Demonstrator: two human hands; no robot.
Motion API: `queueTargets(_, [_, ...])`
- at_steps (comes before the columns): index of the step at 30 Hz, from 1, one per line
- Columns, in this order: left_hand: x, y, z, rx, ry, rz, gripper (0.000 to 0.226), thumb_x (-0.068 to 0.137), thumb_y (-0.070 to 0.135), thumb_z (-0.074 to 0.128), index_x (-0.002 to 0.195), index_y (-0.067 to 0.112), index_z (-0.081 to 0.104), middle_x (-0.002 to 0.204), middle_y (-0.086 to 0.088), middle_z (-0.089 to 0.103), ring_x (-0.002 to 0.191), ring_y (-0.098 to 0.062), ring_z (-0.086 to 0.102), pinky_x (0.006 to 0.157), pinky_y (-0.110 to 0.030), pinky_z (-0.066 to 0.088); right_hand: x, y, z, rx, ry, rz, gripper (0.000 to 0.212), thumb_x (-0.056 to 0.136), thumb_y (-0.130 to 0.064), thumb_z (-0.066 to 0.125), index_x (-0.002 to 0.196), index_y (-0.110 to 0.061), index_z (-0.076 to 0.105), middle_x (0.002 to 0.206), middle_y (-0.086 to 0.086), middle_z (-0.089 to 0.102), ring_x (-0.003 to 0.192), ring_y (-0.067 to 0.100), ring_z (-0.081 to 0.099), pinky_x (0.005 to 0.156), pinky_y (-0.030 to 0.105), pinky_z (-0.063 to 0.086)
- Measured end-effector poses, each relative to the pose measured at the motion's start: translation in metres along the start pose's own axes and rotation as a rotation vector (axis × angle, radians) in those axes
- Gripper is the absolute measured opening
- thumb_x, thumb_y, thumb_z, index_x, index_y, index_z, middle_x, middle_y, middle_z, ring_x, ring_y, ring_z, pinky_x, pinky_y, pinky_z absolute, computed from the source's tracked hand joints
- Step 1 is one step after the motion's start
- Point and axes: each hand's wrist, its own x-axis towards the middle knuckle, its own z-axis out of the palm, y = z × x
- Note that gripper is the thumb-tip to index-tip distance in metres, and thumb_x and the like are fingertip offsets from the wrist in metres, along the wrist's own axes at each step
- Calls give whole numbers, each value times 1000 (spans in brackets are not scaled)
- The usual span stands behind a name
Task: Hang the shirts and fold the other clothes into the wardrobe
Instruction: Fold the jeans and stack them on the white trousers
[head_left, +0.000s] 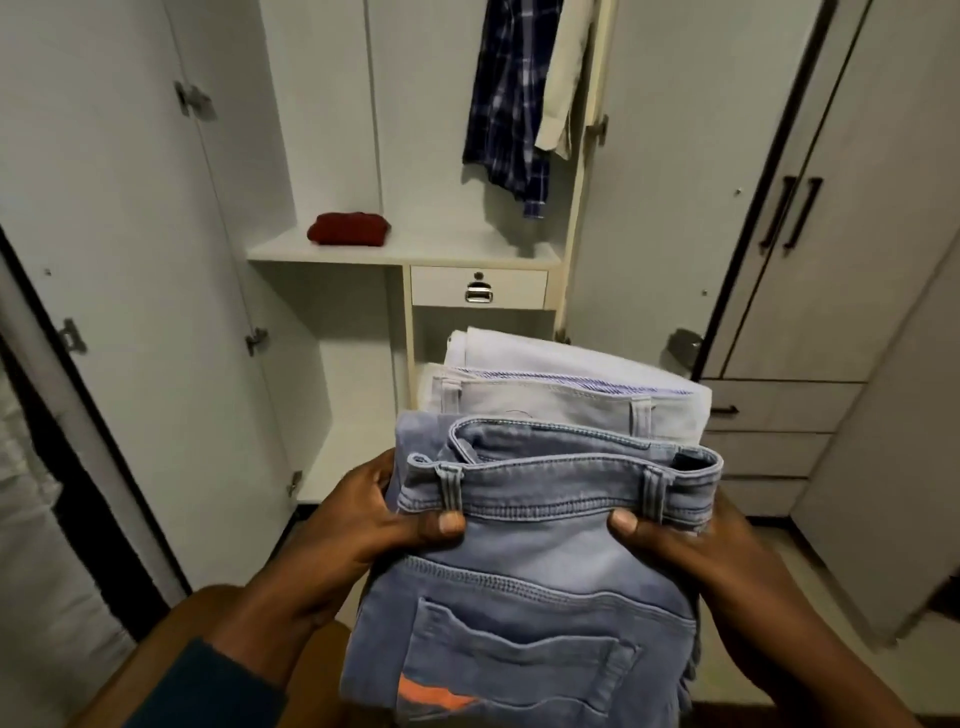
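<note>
Head view: folded faded-blue denim jeans (540, 545) atop a folded pale-grey trouser stack (571, 395), carried level toward the open white wardrobe (405, 249). Left hand (363, 519) and right hand (691, 545) pinching the waistband sides, thumbs on top, keeping folds intact. Above, hanging navy plaid shirt (509, 104); folded maroon garment (348, 228) on its shelf.

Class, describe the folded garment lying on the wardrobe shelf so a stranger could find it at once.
Look into the open wardrobe, to the shelf above the small drawer. At its left end lies the folded red garment, the only red item and the only one lying there.
</note>
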Motion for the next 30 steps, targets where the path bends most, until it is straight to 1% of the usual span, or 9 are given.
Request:
queueTargets(2, [44,2,-10,0,23,7,70,58,28,86,123,12,64,116,-6,74,106,-25,71,82,-26,57,56,4,-1,14,-50,-24,61,66,-25,81,125,-28,63,115,-8,74,106,12,70,86,30,56])
queueTargets(6, [139,9,-33,-10,84,36,69,58,25,88,122,13,66,119,-9,73,110,-30,69,88,-35,57,170,11,-3,26,-73,-100,62,66,-17,87,124,-23,64,115,-8,74,107,10,69,82,19,56])
queueTargets(9, [197,13,-48,-30,176,51,70,47,31,94,113,17,72,114,-9,75,104,-29,72,78,-28,59,248,13,-4,22,-100,-115,68,63,-31,86,127,-24,62,119,-6,72,111,14,68,98,42,52])
queueTargets(11, [233,16,-59,-28,224,51,83,39,42,99,113,17,71,112,-9,75,102,-28,73,75,-26,59,295,11,-4,15,-119,-114,67,64,-31,85,127,-26,62,119,-8,72,111,13,68,101,48,50])
queueTargets(14, [280,20,-74,-1,245,72,85,39,49,98,114,19,71,114,-8,75,103,-28,72,77,-27,59,351,12,-2,3,-154,-131,71,65,-36,84,131,-28,59,122,-9,71,113,13,67,102,47,49])
queueTargets(20, [382,10,-104,18,310,185,65,52,35,87,115,26,71,115,-7,74,103,-28,72,79,-29,59,460,26,-1,-5,-126,-144,79,54,-47,85,127,-31,63,120,-9,72,112,12,67,103,48,48])
queueTargets(22, [423,3,-119,22,323,243,60,54,35,86,112,29,72,114,-7,74,104,-27,72,82,-30,59,503,32,2,-25,-130,-165,76,53,-46,85,124,-33,65,118,-13,72,110,7,67,101,43,48])
queueTargets(26, [505,-4,-163,53,342,279,65,57,37,84,118,20,70,113,-7,75,103,-26,72,82,-29,59,592,42,20,-9,-129,-199,76,54,-45,83,126,-31,64,118,-13,72,110,7,67,97,37,48])
queueTargets(30, [588,4,-215,46,371,235,63,54,40,83,111,16,74,106,-9,76,97,-28,74,74,-29,60,689,45,48,-8,-149,-209,65,67,-38,81,128,-29,63,121,-12,71,113,8,66,99,36,48])
